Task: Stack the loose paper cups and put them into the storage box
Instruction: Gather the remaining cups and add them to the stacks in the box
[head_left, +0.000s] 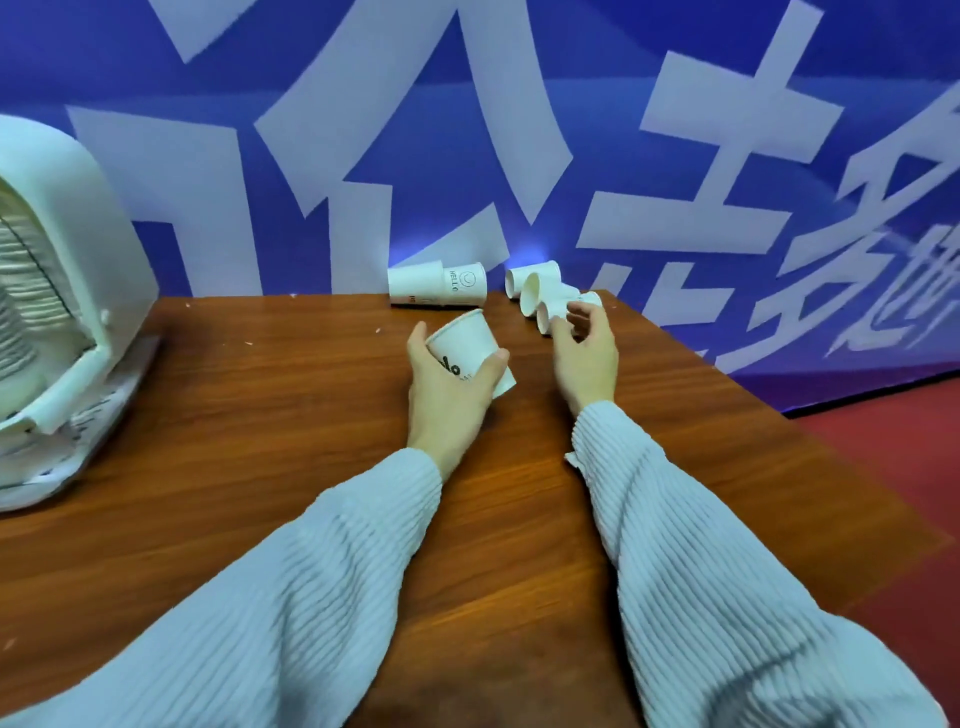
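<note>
Gripping a paper cup (464, 347) around its side wall, the left hand (448, 391) is held above the wooden table (270, 415), with the cup tilted and its mouth turned up and away. A second edge shows below the thumb, so a nested pair may be held; this cannot be told for certain. The right hand (584, 353) is extended toward a cluster of loose cups (543, 299) lying on their sides at the far edge of the table, its fingers loosely curled and touching or just short of the nearest one; whether anything is pinched cannot be told. Another pair of cups (437, 285), lying on their sides against the blue banner (467, 130), is left untouched. The white storage box (67, 291) is seen well apart at the left, its opening turned partly toward the hands.

Several risks are judged from this layout. The clustered cups are round and lie near the table edge, so a careless nudge could roll them off onto the red floor (893, 457). Thin paper walls could be crushed if the held cup is squeezed hard. A tilted insertion could jam the rims rather than nest them.
</note>
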